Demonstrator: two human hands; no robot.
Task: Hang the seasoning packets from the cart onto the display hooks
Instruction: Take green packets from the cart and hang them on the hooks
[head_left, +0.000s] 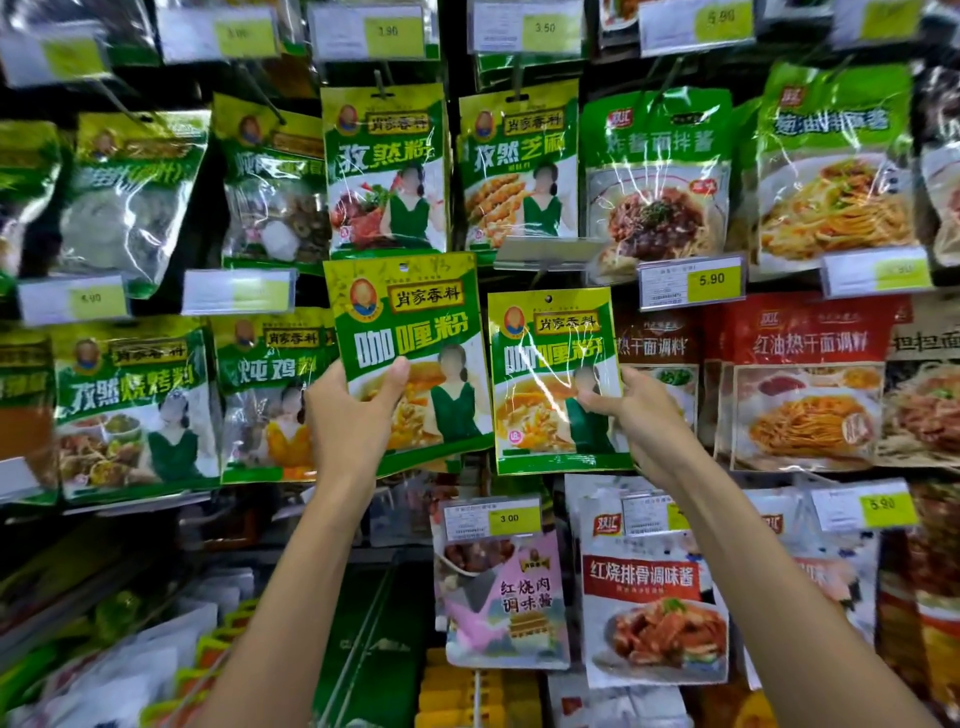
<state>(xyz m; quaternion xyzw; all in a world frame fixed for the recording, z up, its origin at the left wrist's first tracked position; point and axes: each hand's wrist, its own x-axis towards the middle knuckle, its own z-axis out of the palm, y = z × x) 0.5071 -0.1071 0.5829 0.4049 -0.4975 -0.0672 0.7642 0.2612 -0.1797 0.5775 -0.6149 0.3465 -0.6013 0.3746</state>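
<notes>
My left hand (353, 410) grips a green and yellow curry-powder packet (410, 322) by its lower left part, thumb across the front, and holds it up tilted in front of the display, its punch hole free at the top. Right beside it a second, identical curry-powder packet (550, 374) hangs on a display hook (548, 299) whose tip shows through its hole. My right hand (631, 410) pinches that hanging packet at its right edge.
Rows of hooks carry other seasoning and sauce packets all around, with price tags (711, 280) on the hook ends. A tilted tag holder (545, 252) juts out just above the hung packet. Below lie shelves with more packets and a green cart basket (374, 639).
</notes>
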